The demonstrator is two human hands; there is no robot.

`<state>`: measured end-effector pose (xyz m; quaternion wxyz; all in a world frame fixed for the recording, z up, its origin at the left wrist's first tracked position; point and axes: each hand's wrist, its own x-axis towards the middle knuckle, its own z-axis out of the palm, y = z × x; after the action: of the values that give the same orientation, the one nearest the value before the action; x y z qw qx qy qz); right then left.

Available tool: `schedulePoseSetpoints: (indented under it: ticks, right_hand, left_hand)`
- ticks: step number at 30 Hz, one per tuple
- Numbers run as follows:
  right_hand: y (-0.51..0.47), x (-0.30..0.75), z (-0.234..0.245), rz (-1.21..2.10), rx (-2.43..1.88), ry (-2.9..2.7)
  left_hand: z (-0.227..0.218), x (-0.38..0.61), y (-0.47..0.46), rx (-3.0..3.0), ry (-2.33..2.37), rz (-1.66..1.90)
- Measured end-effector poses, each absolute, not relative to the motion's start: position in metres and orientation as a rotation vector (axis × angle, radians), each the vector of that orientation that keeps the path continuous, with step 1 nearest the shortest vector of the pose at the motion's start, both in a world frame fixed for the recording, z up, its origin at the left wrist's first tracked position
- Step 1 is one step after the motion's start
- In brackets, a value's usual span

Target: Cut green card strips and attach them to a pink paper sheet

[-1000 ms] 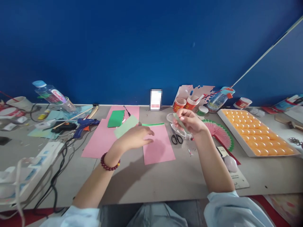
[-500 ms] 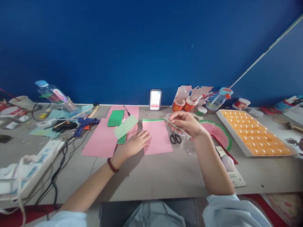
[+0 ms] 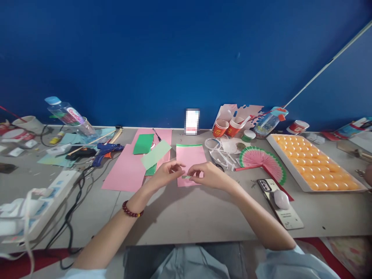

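Observation:
A pink sheet of paper (image 3: pixel 190 157) with a green strip along its far edge lies on the table in front of me. My right hand (image 3: pixel 206 174) hovers over its near part, thumb and fingers pinching a narrow pale green paper strip (image 3: pixel 186 177). Facing it from the left is my left hand (image 3: pixel 168 173), its fingers curved and apart, close to the strip's free end. Beneath and behind the left hand lie a pale green paper piece (image 3: pixel 157 154), a green paper piece (image 3: pixel 143 143) and larger pink paper (image 3: pixel 123 170). My right hand mostly covers the black-handled scissors.
To the right are white plastic rings (image 3: pixel 213 144), a pink-and-green folding fan (image 3: pixel 255 157), a phone (image 3: pixel 292 221) and a tray of orange balls (image 3: pixel 314 162). Red paper cups (image 3: pixel 221 128) stand behind. On the left are a blue glue gun (image 3: pixel 106 151), bottle (image 3: pixel 72 116) and power strip (image 3: pixel 55 201).
My right hand has moved left and nearer with the pale green strip, down over the pink sheet. The left hand has lifted off the papers, its fingers curving toward the right hand.

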<state>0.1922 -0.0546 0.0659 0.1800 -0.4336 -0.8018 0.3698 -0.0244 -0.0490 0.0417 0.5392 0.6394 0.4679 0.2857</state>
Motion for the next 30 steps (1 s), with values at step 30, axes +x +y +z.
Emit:
schedulePoseSetpoints:
  ticks: [30]
  right_hand:
    - [-0.053,0.169,0.014,0.614,-1.218,-2.683]
  left_hand:
    - [-0.015,-0.054,-0.046,2.651,0.905,0.584]
